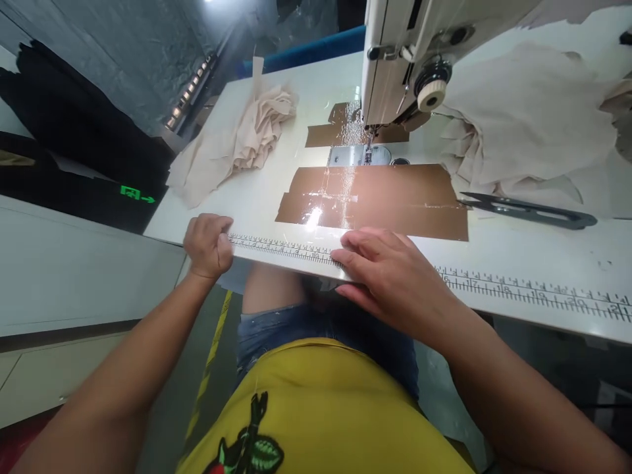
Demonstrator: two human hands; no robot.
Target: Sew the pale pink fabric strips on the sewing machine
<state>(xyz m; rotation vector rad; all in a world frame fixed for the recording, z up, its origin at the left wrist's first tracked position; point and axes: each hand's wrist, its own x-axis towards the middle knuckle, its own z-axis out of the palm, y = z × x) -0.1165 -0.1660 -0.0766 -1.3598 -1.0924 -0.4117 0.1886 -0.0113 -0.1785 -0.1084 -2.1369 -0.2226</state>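
Fingers point(220, 232) of left hand point(208, 245) curled shut, touching ruler point(276, 246) start; right hand point(395, 276) flat, open, covering ruler middle; brown tape point(395, 197) just beyond.

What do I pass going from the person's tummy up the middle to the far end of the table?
yellow shirt → denim shorts → printed ruler along the table's near edge → brown tape patch → metal needle plate → sewing machine head
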